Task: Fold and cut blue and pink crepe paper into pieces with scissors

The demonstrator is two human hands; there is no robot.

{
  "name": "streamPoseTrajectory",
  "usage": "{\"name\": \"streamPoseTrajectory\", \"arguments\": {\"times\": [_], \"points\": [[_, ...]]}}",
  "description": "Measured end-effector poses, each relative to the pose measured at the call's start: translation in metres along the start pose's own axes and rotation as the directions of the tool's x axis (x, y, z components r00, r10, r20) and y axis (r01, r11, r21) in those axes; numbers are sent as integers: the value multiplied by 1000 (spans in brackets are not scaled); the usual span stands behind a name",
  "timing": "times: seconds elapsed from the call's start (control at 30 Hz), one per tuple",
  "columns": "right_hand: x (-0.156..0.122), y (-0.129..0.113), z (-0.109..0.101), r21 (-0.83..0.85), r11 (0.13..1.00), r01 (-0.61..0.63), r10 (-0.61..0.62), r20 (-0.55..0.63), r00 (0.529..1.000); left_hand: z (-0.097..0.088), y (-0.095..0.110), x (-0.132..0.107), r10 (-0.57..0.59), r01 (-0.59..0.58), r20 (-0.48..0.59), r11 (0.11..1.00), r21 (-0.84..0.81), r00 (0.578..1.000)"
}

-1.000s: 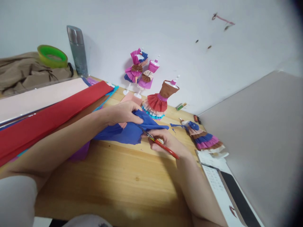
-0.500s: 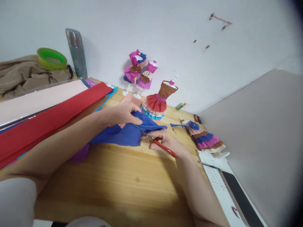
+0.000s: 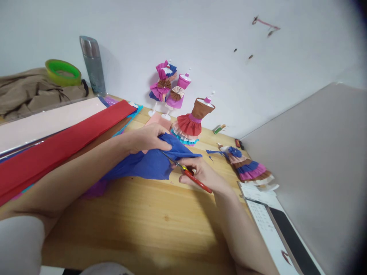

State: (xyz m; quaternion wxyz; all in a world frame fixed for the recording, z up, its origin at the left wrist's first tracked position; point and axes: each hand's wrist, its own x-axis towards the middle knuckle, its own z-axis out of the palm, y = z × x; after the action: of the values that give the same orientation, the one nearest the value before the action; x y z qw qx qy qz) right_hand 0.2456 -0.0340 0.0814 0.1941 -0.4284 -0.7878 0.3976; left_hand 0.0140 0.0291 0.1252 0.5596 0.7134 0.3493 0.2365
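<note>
Blue crepe paper (image 3: 151, 164) is pinched at its upper edge by my left hand (image 3: 151, 138), thumb on top. My right hand (image 3: 200, 172) grips a pair of red-handled scissors (image 3: 197, 180), whose blades lie in the blue paper just below my left thumb. The paper spreads out on both sides of the blades, and its left part runs under my left forearm. Behind my hands stands a small dress form (image 3: 203, 110) in a brown top and a layered skirt of red, pale pink and blue.
Two more dressed forms (image 3: 164, 82) stand by the wall. A striped dress (image 3: 249, 164) lies at the right, near blue scraps (image 3: 213, 152). Folded red paper (image 3: 71, 137), a green tape roll (image 3: 63, 72) and a flask (image 3: 94, 67) are at the left, on the wooden table (image 3: 160, 221).
The scissors and my right hand have shifted very slightly left. The lower edge of the blue paper has moved a little and its left part has slid leftward. My left hand is nearly still.
</note>
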Motion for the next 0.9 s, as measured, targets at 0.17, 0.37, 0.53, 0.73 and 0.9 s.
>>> {"name": "streamPoseTrajectory", "arguments": {"times": [0.17, 0.37, 0.53, 0.73, 0.9], "points": [[1, -1, 3, -48, 997, 55, -55, -10, 998, 3, -3, 2, -17, 17, 1, 999, 37, 1000], [5, 1, 8, -59, 996, 65, -66, -12, 998, 8, -10, 5, 2, -3, 31, 1000, 24, 1000], [7, 1, 12, 6, 998, 55, -55, 3, 998, 12, -14, 6, -29, 27, 61, 999, 40, 998], [8, 4, 17, 111, 993, 32, -31, -9, 999, 12, -16, 6, -35, 31, 49, 997, 64, 998], [9, 6, 18, 88, 996, 0, 3, -24, 1000, 10, -18, 8, -24, 21, 54, 998, 55, 998]]}}
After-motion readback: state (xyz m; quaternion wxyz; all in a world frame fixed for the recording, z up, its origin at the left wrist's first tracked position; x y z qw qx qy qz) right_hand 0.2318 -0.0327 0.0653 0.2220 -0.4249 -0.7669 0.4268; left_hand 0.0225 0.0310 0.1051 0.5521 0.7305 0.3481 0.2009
